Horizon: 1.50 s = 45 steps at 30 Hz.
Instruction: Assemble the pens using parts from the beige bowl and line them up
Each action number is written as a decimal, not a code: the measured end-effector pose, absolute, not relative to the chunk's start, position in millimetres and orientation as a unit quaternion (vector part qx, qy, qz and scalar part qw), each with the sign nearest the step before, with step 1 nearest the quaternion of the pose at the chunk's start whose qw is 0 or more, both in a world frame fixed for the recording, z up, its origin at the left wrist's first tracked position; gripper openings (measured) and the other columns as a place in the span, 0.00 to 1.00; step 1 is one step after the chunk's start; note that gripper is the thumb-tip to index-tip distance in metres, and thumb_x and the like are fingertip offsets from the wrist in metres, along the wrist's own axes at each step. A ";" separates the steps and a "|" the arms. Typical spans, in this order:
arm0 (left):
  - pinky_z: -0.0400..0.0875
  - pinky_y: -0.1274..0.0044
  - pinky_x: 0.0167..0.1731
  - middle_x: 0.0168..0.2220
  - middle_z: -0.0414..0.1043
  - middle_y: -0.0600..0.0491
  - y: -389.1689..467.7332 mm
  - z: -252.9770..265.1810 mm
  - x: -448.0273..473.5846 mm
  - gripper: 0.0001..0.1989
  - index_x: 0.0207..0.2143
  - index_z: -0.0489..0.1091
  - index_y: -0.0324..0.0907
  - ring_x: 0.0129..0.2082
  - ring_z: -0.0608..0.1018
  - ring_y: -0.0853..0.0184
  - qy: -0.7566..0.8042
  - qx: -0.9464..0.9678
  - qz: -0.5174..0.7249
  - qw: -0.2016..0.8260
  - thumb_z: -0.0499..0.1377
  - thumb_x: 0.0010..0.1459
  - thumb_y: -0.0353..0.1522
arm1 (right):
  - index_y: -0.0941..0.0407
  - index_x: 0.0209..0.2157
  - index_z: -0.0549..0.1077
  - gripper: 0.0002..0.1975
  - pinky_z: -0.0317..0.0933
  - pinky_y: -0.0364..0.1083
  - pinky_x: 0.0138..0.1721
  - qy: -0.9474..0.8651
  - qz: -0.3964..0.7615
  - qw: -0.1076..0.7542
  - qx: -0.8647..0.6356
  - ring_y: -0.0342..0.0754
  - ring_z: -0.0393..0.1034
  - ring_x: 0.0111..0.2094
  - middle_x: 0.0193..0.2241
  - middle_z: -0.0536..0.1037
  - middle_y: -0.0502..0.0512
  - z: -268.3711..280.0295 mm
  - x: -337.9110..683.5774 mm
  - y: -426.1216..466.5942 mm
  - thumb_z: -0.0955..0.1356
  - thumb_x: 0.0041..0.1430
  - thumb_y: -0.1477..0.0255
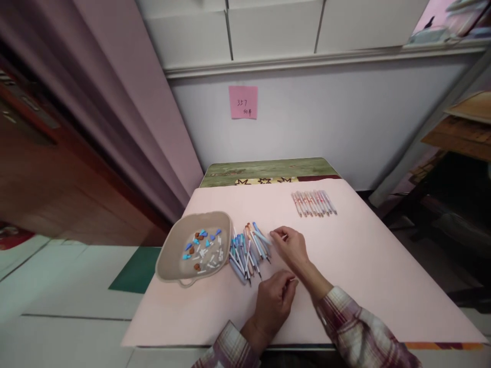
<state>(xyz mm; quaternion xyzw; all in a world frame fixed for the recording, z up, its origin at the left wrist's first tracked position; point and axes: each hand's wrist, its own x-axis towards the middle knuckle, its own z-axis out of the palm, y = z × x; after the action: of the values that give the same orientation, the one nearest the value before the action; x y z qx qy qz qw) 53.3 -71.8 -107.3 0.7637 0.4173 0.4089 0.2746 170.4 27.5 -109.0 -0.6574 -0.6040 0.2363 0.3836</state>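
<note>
Person's left hand (274,300), near, is loosely curled; the right hand (291,248), farther off, has bunched fingertips. Whether either pinches anything I can't quite tell. Heaped pens (241,251) lie just left, then a basin (164,258) holding small pieces (203,252); far right, a pen row (313,203).

Soft, muted light; the outer edges stretch and blur.
</note>
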 end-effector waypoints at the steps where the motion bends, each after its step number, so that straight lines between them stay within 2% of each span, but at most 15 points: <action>1: 0.70 0.79 0.34 0.32 0.76 0.50 -72.6 -106.8 53.4 0.06 0.38 0.70 0.41 0.32 0.78 0.68 0.413 0.764 0.412 0.276 0.54 0.62 0.28 | 0.52 0.31 0.78 0.12 0.59 0.43 0.31 -0.614 0.233 0.378 -0.653 0.46 0.71 0.28 0.29 0.79 0.51 -111.1 164.9 23.3 0.67 0.56 0.60; 4: 0.69 0.79 0.34 0.31 0.75 0.50 -73.6 -107.7 54.2 0.07 0.36 0.71 0.40 0.32 0.78 0.68 0.421 0.759 0.418 0.267 0.53 0.63 0.28 | 0.52 0.33 0.77 0.08 0.57 0.42 0.32 -0.657 0.204 0.339 -0.642 0.46 0.71 0.31 0.31 0.79 0.51 -114.5 157.7 17.1 0.69 0.54 0.64; 8: 0.69 0.78 0.34 0.31 0.75 0.50 -72.5 -111.1 55.7 0.07 0.35 0.71 0.40 0.32 0.77 0.67 0.435 0.758 0.415 0.253 0.53 0.63 0.28 | 0.52 0.30 0.75 0.07 0.55 0.42 0.31 -0.662 0.184 0.323 -0.650 0.44 0.70 0.29 0.28 0.77 0.48 -117.7 161.5 16.8 0.67 0.57 0.66; 13: 0.69 0.78 0.33 0.30 0.75 0.50 -70.8 -112.7 55.2 0.07 0.34 0.70 0.41 0.31 0.77 0.67 0.442 0.760 0.409 0.243 0.52 0.63 0.29 | 0.53 0.29 0.74 0.08 0.51 0.43 0.29 -0.620 0.124 0.297 -0.716 0.44 0.68 0.28 0.28 0.76 0.49 -119.2 172.8 18.0 0.67 0.56 0.64; 18: 0.69 0.78 0.33 0.30 0.75 0.51 -71.8 -112.9 56.1 0.07 0.34 0.70 0.41 0.31 0.77 0.67 0.448 0.759 0.402 0.250 0.52 0.63 0.29 | 0.53 0.30 0.74 0.12 0.50 0.43 0.29 -0.625 0.136 0.288 -0.713 0.45 0.69 0.29 0.28 0.76 0.49 -118.1 177.2 17.8 0.66 0.58 0.59; 21: 0.70 0.78 0.33 0.31 0.75 0.51 -73.6 -113.1 54.8 0.07 0.36 0.70 0.42 0.32 0.77 0.67 0.459 0.748 0.411 0.246 0.53 0.63 0.29 | 0.52 0.34 0.75 0.12 0.50 0.43 0.29 -0.620 0.141 0.296 -0.713 0.45 0.69 0.29 0.27 0.76 0.49 -119.4 176.8 18.2 0.66 0.59 0.59; 24: 0.72 0.76 0.38 0.35 0.75 0.51 -72.6 -112.3 47.0 0.07 0.41 0.69 0.42 0.36 0.78 0.67 0.489 0.726 0.440 0.200 0.52 0.63 0.28 | 0.52 0.36 0.75 0.11 0.50 0.43 0.29 -0.628 0.139 0.294 -0.707 0.45 0.70 0.29 0.27 0.76 0.48 -121.0 176.7 19.1 0.67 0.58 0.60; 27: 0.70 0.70 0.49 0.45 0.74 0.46 -67.9 -111.6 34.2 0.12 0.47 0.68 0.42 0.48 0.75 0.63 0.511 0.732 0.442 0.086 0.52 0.62 0.26 | 0.52 0.33 0.74 0.10 0.49 0.43 0.28 -0.623 0.140 0.287 -0.714 0.44 0.69 0.27 0.25 0.75 0.48 -120.8 176.4 19.2 0.66 0.59 0.62; 30: 0.64 0.61 0.56 0.57 0.64 0.39 -62.6 -114.2 25.3 0.16 0.52 0.66 0.39 0.60 0.65 0.55 0.528 0.751 0.395 -0.026 0.54 0.61 0.27 | 0.53 0.35 0.74 0.10 0.49 0.42 0.28 -0.627 0.128 0.306 -0.705 0.44 0.68 0.26 0.24 0.74 0.47 -119.0 174.0 16.1 0.65 0.60 0.62; 32: 0.60 0.56 0.58 0.62 0.58 0.35 -60.3 -118.3 24.3 0.19 0.54 0.64 0.36 0.64 0.58 0.50 0.546 0.755 0.357 -0.069 0.55 0.60 0.28 | 0.53 0.34 0.74 0.10 0.50 0.42 0.28 -0.661 0.104 0.314 -0.674 0.43 0.69 0.28 0.25 0.75 0.48 -117.9 170.8 12.2 0.64 0.61 0.63; 37: 0.55 0.52 0.59 0.64 0.53 0.33 -58.7 -129.1 27.7 0.24 0.57 0.61 0.35 0.66 0.54 0.48 0.588 0.748 0.296 -0.082 0.56 0.60 0.31 | 0.53 0.33 0.76 0.11 0.49 0.42 0.27 -0.740 0.062 0.273 -0.611 0.43 0.69 0.27 0.31 0.77 0.50 -118.7 163.1 4.3 0.64 0.62 0.64; 45: 0.53 0.53 0.59 0.64 0.54 0.35 -59.0 -132.6 25.8 0.23 0.58 0.60 0.36 0.65 0.56 0.50 0.589 0.747 0.301 -0.066 0.54 0.61 0.31 | 0.53 0.32 0.77 0.12 0.51 0.42 0.28 -0.753 0.056 0.245 -0.609 0.44 0.71 0.28 0.30 0.78 0.53 -118.9 159.2 2.1 0.65 0.61 0.62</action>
<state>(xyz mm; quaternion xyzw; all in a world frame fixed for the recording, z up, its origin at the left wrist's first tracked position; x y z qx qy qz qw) 25.8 -59.0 -132.6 0.7468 0.5892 0.3011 -0.0663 159.2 2.1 -118.9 -0.6085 -0.7528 0.0557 0.2448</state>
